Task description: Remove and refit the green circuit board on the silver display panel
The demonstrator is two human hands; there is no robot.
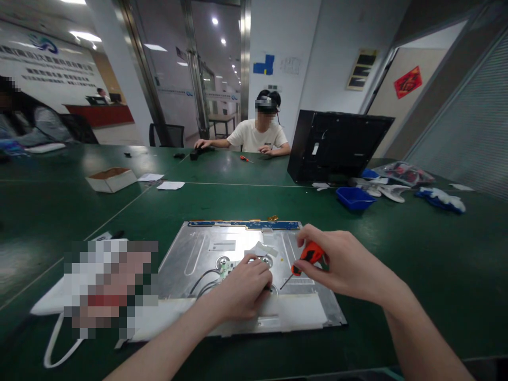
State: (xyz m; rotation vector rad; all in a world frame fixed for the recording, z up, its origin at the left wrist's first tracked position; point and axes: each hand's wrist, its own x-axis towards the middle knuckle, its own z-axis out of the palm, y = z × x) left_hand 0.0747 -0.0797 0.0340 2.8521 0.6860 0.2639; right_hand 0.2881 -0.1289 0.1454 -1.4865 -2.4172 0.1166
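A: Lower centre of the frame: where does the left hand (243, 288) sit?

B: Fingers curled together, pressing on the small green circuit board (226, 269) atop the flat silver metal display panel (222, 248). Whether they pinch anything, I cannot tell.

A: And right of it?

B: The right hand (344, 264) has its fingers clamped on the orange-handled screwdriver (305, 259), tip slanting down towards the left hand's knuckles. Best keep the shaft upright over the screw and the board pinned flat.

A: Room?

B: The dark green table (397, 238) lies open to the right; the blue plastic tray (354, 198) is well apart, the panel's near edge close to the table edge.
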